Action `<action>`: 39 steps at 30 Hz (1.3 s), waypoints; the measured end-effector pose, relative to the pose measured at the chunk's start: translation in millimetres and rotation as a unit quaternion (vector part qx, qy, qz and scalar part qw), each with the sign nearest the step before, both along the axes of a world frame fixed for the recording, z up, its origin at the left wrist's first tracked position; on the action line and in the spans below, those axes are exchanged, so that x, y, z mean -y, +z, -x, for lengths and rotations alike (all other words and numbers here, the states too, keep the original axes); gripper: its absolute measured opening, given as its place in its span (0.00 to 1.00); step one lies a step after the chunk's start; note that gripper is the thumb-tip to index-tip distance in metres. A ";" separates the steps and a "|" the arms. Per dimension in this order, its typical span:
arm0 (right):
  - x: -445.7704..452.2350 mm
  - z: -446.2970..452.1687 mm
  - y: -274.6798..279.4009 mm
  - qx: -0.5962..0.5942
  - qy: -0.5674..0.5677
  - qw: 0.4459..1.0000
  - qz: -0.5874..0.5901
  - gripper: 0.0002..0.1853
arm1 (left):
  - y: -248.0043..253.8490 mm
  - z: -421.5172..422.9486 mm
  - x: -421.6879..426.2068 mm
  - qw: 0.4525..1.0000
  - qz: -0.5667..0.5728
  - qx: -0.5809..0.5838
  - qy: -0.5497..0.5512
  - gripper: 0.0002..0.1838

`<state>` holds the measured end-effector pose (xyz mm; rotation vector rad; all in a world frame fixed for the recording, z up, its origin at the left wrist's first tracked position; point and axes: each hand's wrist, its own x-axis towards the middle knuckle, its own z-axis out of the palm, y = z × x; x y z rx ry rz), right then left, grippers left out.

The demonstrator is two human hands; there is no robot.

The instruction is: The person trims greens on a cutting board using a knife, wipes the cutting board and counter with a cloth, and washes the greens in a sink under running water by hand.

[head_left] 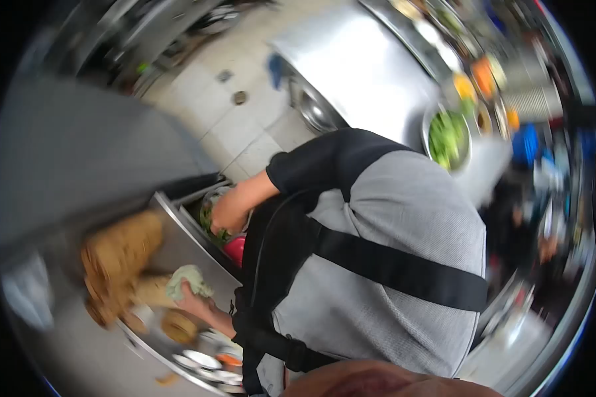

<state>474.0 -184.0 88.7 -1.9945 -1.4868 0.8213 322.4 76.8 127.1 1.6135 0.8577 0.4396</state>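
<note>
Your grey shirt [410,205], finely woven and crossed by a smooth black strap [404,271], takes up the most room. Next in size is a flat, matte grey panel [79,159] at the upper left, then a shiny rectangular steel worktop [357,66] at the top. Square pale tiles [208,106] lie between those two. On the brushed metal counter [195,255] by your hands sits a blurred brown stack [122,241] with rounded outlines. A round bowl [468,149] of ribbed green leaves [446,135] stands at the worktop's edge.

Your right hand [228,212] dips, fingers downward, among leafy greens [205,215] in a narrow recess beside the counter; you can't tell whether it grips any. Your left hand [193,303] is closed around a soft, crumpled pale green cloth [191,278], over the counter beside the brown stack. Smallest is a smooth, glossy red item [234,250], just below your right hand.
</note>
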 end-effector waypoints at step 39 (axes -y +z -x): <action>351.5 -280.5 -18.2 -0.229 -0.836 0.387 -0.315 0.21 | -216.5 -739.6 106.0 0.802 0.451 -0.209 -0.331 0.17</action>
